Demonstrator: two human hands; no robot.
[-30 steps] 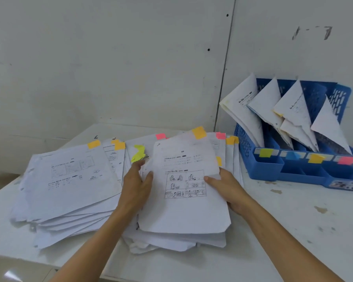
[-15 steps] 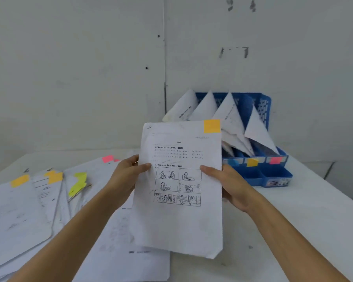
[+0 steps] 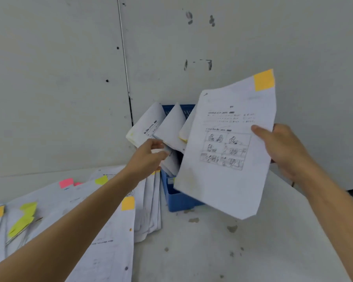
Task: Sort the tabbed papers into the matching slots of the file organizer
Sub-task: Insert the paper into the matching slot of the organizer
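The right hand [image 3: 283,151] pinches a single white sheet [image 3: 226,159] by its right edge, with the thumb laid flat across the printed face and the fingers hidden behind the paper. It holds the sheet up in the air in front of the blue file organizer [image 3: 177,200], tilted slightly to the right and covering the organizer's right-hand slots. The sheet is thin and a little limp. It carries lines of text above a grid of small cartoon panels, and a square orange tab [image 3: 264,80] sits at its top right corner. The left hand [image 3: 149,157] reaches forward on an outstretched arm to the filed papers [image 3: 169,129] standing in the organizer's left slots. Its fingers are loosely bent, with the thumb below them, at the papers' lower edge; motion blur makes it impossible to tell whether they pinch a sheet or only touch it. The filed papers lean left, their corners rising to points above the perforated plastic wall. To the left of the organizer, loose stacks [image 3: 110,231] of white paper lie fanned across the pale, speckled worktop [image 3: 212,251], bearing pink, yellow-green and orange tabs.
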